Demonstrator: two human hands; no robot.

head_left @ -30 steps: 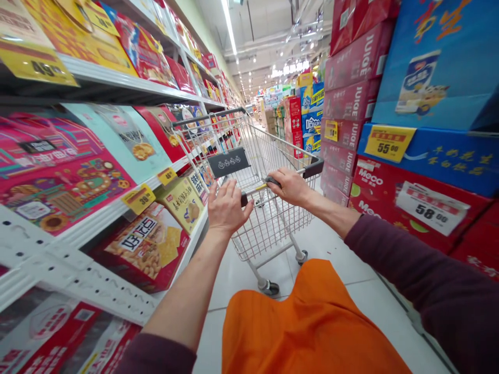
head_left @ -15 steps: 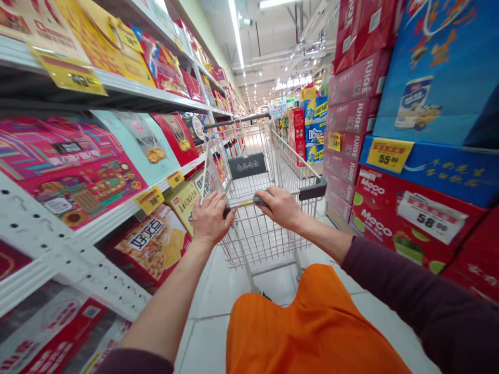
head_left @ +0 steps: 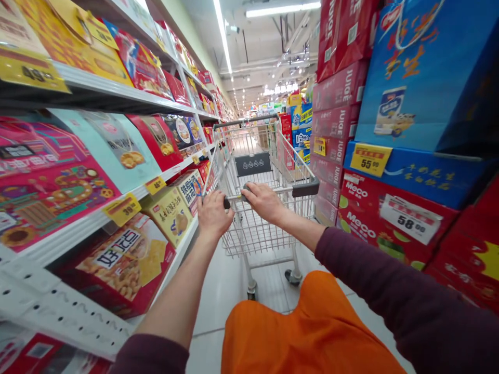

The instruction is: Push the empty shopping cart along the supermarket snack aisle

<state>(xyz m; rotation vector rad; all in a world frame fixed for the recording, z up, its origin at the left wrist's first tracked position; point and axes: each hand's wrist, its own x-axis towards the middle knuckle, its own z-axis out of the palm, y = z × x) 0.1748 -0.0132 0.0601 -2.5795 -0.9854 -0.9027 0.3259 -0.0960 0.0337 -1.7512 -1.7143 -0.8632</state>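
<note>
A wire shopping cart (head_left: 257,241) stands right in front of me, with a dark panel (head_left: 253,164) on its child seat. My left hand (head_left: 213,214) is closed over the left part of the cart's handle. Farther right along the same bar (head_left: 288,191), my right hand (head_left: 263,201) wraps round it near the middle. Parts of the fingers on both hands are hidden behind the knuckles. Two dark wheels show below the basket, the nearer one a caster (head_left: 293,277) on the right.
Shelves (head_left: 93,215) of boxed snacks with yellow price tags run close along the left. Stacked drink cartons (head_left: 393,218), pink boxes (head_left: 333,130) and a blue gift bag (head_left: 409,88) line the right. Ahead, the tiled aisle continues past blue and yellow packs (head_left: 301,124).
The cart and I have moved forward along the aisle, and shelf goods on the left have slid nearer. The view has turned slightly right. Both hands stay on the handle.
</note>
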